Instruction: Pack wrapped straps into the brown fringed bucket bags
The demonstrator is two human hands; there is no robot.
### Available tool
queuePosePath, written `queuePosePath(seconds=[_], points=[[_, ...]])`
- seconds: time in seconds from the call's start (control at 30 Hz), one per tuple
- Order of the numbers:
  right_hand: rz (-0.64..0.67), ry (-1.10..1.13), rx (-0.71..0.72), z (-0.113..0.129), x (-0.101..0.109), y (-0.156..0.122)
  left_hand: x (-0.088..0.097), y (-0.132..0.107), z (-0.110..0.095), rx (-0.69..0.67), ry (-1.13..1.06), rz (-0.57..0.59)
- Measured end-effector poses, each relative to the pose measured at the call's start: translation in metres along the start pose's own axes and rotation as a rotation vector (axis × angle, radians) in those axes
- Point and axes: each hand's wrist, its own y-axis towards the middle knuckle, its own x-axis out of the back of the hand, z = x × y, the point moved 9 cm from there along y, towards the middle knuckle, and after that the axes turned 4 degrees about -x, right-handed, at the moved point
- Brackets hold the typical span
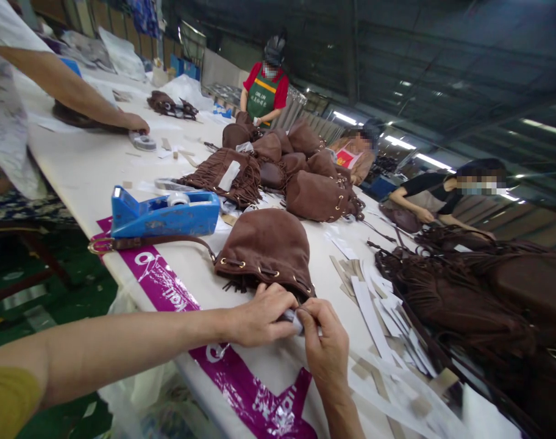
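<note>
A brown drawstring bag [269, 244], with gold eyelets and a dark cord threaded along its opening, lies on the table in front of me. Close to its mouth, my left hand [262, 314] is closed on a small piece of pale wrapping [297, 322]. Thumb and fingers of my right hand [326, 335] pinch the same wrapping from the other side. What is inside the wrapping, perhaps a part of the bag, is hidden by my fingers. A brown strap [168, 239] with a gold buckle runs left from the bag.
A blue tape dispenser [166, 213] stands at left near the table edge, by purple printed tape [161, 277]. Brown bags [314, 194] pile up beyond; more bags [479, 292] and paper strips [374, 311] lie at right. A co-worker's hand [136, 123] reaches in from the left; other people work behind.
</note>
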Motion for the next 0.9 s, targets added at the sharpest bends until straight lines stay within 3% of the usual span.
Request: queuePosePath(seconds=[0.1,0.3,0.5,0.73,0.8,0.9], points=[[-0.024,-0.026,0.058,0.006,0.003,0.000,0.000,0.004,0.000,0.019,-0.069,0.031],[-0.031,-0.057,0.127,0.010,0.002,0.002,-0.005,0.014,0.020,0.290,-0.240,-0.072],[-0.052,-0.060,0.077,0.001,0.008,0.006,-0.007,0.019,0.018,0.240,-0.385,-0.050],[-0.011,-0.053,0.132,0.009,0.008,0.009,-0.016,0.022,0.036,0.370,-0.538,-0.156],[-0.030,-0.046,0.099,0.006,0.011,0.010,-0.012,0.022,0.030,0.317,-0.540,-0.153],[-0.076,-0.049,0.038,0.002,0.021,0.012,-0.005,0.019,0.009,0.116,-0.462,-0.063]])
